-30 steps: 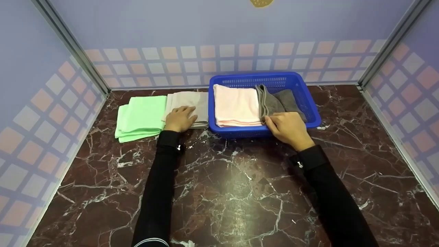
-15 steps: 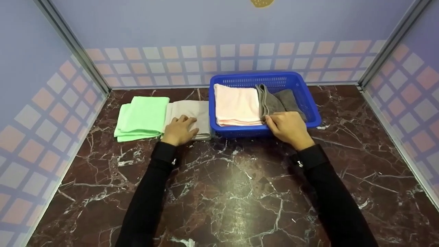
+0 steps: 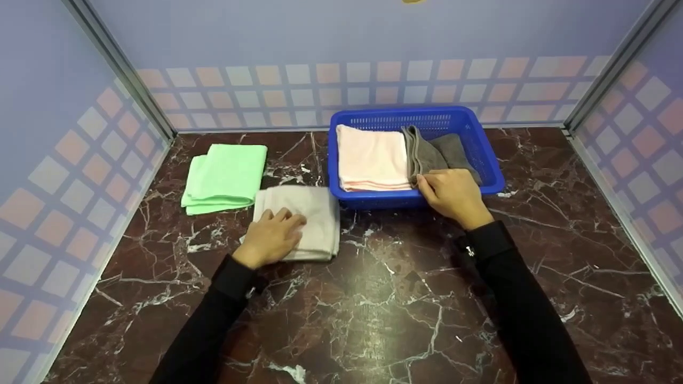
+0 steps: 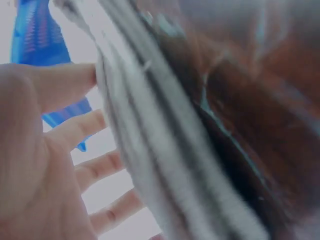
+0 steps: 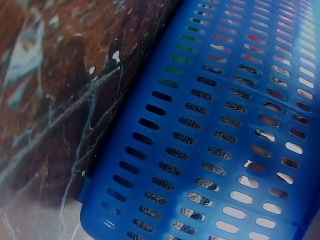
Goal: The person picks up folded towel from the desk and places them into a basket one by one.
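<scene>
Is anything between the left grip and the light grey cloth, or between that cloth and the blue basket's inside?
Nothing visible separates the left grip from the light grey cloth; it rests on top. Toward the inside, the raised wall of the blue basket stands between.

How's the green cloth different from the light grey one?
The green cloth is bright; the light grey cloth is pale. The left hand touches the light grey cloth, but no hand touches the green cloth. The light grey cloth is nearer the person than the green cloth. Both are folded.
</scene>
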A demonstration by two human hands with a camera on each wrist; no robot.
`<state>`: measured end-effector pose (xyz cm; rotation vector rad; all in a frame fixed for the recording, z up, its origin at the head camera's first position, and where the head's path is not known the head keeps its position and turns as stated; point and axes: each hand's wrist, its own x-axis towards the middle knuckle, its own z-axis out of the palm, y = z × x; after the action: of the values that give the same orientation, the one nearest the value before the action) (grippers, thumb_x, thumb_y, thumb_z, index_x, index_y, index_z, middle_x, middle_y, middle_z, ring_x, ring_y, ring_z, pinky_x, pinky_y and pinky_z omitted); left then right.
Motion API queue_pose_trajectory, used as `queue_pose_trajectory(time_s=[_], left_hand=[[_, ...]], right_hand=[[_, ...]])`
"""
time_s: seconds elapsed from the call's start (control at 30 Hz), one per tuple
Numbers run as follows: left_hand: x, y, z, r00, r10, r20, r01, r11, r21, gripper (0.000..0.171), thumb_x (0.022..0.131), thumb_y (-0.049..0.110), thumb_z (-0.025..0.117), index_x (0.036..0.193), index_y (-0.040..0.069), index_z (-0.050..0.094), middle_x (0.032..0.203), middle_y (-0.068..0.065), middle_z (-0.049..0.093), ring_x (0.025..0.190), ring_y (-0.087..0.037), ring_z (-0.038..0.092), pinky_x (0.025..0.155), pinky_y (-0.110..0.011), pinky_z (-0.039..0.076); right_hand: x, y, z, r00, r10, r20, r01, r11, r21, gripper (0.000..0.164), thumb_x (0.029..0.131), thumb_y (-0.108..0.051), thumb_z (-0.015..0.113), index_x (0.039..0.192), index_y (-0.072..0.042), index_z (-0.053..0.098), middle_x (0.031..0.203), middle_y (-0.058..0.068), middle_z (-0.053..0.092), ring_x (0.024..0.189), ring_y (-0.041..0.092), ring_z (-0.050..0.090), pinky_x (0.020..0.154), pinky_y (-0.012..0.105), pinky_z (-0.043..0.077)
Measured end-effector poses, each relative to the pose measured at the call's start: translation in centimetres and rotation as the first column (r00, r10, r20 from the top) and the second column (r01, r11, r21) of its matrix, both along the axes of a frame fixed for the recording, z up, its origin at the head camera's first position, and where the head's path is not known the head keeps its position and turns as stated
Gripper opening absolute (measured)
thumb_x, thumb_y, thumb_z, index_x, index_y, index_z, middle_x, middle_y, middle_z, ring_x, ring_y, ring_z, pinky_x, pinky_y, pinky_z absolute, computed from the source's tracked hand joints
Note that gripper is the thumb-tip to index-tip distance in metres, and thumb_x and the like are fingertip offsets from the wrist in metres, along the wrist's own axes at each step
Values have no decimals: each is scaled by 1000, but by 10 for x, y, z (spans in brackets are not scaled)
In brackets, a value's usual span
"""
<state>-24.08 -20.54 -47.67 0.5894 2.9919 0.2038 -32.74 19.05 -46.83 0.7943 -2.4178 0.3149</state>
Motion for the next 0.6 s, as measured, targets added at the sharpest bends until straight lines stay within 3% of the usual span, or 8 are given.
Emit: queue_pose_trajectory(time_s=[0.1,0.23,0.43,0.6], left_hand=[[13,-2,6,997,-60,52,59,998,16,34,92,26,51,126,24,57,118,-7,54,95,-31,48,73,-48,50],[24,-3,12,986,-115,120,109,993,49,41,82,23,61,122,27,58,113,-3,52,91,-28,44,72,-42,47],[31,3,18,969,-176,174,160,982,103,47,83,30,70,128,24,59,119,-4,53,99,-28,45,86,-47,47],[32,25,16,957,-243,156,228,968,108,53,84,33,70,134,21,56,122,-6,53,101,-28,46,89,-46,45]], right_hand=[[-1,1,1,1000,-1,3,1,1000,8,48,98,-33,42,57,-13,54,59,8,61,60,33,64,51,49,45],[0,1,-1,1000,-4,3,4,1000,10,47,98,-34,42,56,-14,52,58,6,59,58,33,63,51,48,45],[-1,0,-3,1000,10,-4,-10,1000,13,47,98,-34,42,58,-14,53,58,5,60,55,32,61,49,47,44],[-2,0,-1,1000,6,-5,-6,1000,8,46,98,-34,43,58,-13,55,57,6,59,55,32,61,49,47,44]])
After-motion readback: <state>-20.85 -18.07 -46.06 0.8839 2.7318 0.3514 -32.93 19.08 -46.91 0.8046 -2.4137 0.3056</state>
